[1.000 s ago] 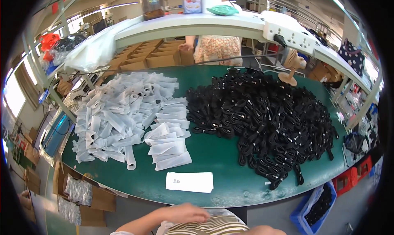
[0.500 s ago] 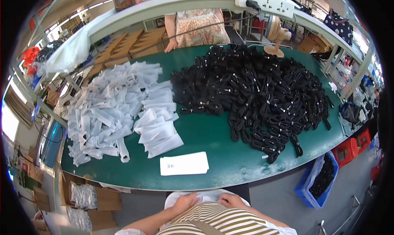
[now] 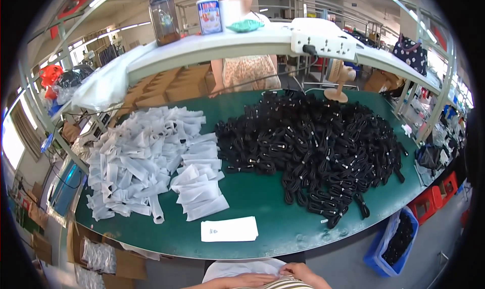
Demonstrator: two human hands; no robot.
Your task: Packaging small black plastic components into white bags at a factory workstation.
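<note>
Both my hands rest low in my lap, against white cloth [image 3: 237, 267] just off the table's near edge. My left hand [image 3: 256, 280] lies flat with fingers stretched toward the right one. The fingers of my right hand [image 3: 300, 273] curl inward at the cloth; what they hold, if anything, is hidden. On the green table [image 3: 283, 238], nearest to me, lies a stack of white paper slips [image 3: 230, 229]. Beyond it are a row of white translucent sleeves [image 3: 202, 188], a larger heap of such sleeves [image 3: 136, 162] at the left, and a big pile of coiled black cables [image 3: 323, 152] at the right.
A shelf [image 3: 212, 47] spans the far side, carrying a power strip [image 3: 323, 44], a clear jug [image 3: 163, 21] and a can [image 3: 209, 16]. Behind it stands another person [image 3: 250, 71]. A small fan [image 3: 339, 82], blue crate [image 3: 389, 248], red stools [image 3: 427, 205] and cartons [image 3: 126, 261] surround the table.
The view has tilted up, so the table sits lower and more of the shelf shows. My left hand has gone from loosely curled to flat, nearer my right hand. Table items look unmoved.
</note>
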